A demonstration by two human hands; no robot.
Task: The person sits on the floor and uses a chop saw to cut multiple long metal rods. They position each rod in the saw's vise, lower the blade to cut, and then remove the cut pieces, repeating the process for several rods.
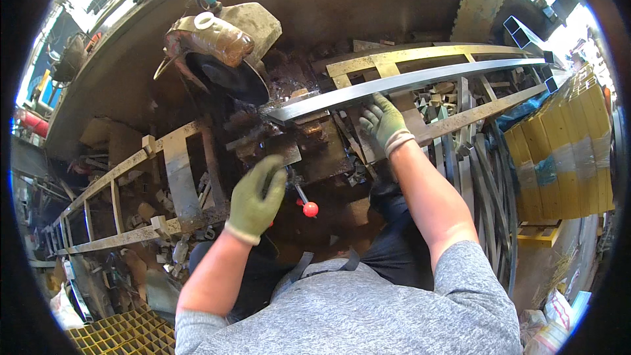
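Note:
A long silver square metal tube (407,81) lies slantwise across a cut-off saw's base, its near-left end close to the dark round saw disc (227,79). My right hand (384,121), in a green work glove, is at the tube's near side with its fingers stretched toward it; I cannot tell whether they press on it. My left hand (256,198), gloved alike, hovers left of a lever with a red ball knob (310,209). Its thumb and fingers are apart, and no object shows between them. A metal plate (284,151) sits under the tube's end.
A yellowish metal frame (447,52) supports the tube's right side; another frame (118,230) runs off to the left. Metal offcuts (442,100) litter the space between the rails. Bundled yellow tubes (559,151) are stacked at right, and a yellow grating (121,335) is at lower left.

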